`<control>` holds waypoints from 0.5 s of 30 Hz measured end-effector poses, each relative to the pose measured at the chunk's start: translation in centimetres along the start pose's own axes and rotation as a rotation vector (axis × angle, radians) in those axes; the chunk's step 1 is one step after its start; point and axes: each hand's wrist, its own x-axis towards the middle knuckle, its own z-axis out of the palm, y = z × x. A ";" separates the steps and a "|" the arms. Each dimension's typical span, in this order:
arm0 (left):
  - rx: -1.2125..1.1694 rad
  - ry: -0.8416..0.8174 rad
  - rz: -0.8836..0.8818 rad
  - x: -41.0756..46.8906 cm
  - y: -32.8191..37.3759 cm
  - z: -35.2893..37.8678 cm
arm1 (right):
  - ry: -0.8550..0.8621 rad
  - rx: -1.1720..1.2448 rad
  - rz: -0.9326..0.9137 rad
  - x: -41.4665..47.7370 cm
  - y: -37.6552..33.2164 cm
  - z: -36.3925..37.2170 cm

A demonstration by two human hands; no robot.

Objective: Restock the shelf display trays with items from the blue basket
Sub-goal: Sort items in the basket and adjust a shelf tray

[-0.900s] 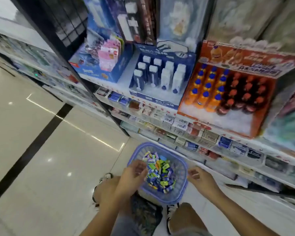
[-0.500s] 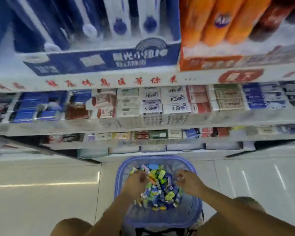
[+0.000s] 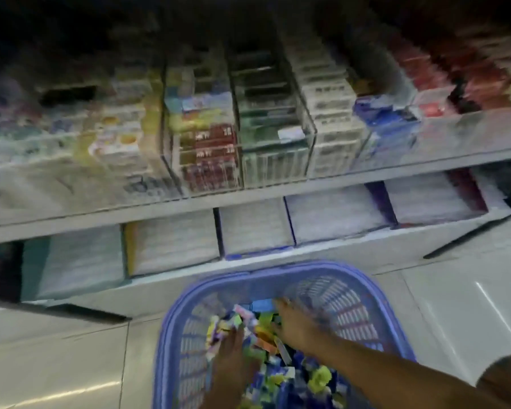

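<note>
The blue basket (image 3: pixel 378 293) stands on the floor at the bottom centre, holding a heap of small colourful packets (image 3: pixel 316 379). Both my hands are inside it. My left hand (image 3: pixel 233 358) digs into the left side of the heap, its fingertips buried among yellow and purple packets, and blur hides its grip. My right hand (image 3: pixel 295 323) lies over the heap with its fingers stretched toward a light-blue packet (image 3: pixel 261 305) at the far side. Clear display trays (image 3: pixel 273 169) of small boxed goods line the shelf above.
A lower shelf (image 3: pixel 248 261) just behind the basket holds white open-top boxes with dark dividers. Pale tiled floor (image 3: pixel 56 364) spreads left and right of the basket. The upper part of the view is dark and blurred.
The camera has dropped closer to the lower shelves and the basket. My right hand has slid further forward across the packets, and my left hand has sunk deeper into the heap.
</note>
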 end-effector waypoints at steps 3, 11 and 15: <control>0.039 -0.085 -0.026 1.0 0.1 1.2 | 0.079 -0.016 0.001 2.0 -0.3 2.5; -0.212 -0.105 -0.086 0.5 -0.5 1.5 | -0.007 -0.228 0.143 3.9 -1.8 4.4; -0.252 0.285 -0.141 0.9 -1.6 0.6 | -0.145 -0.384 0.230 5.4 -2.9 4.0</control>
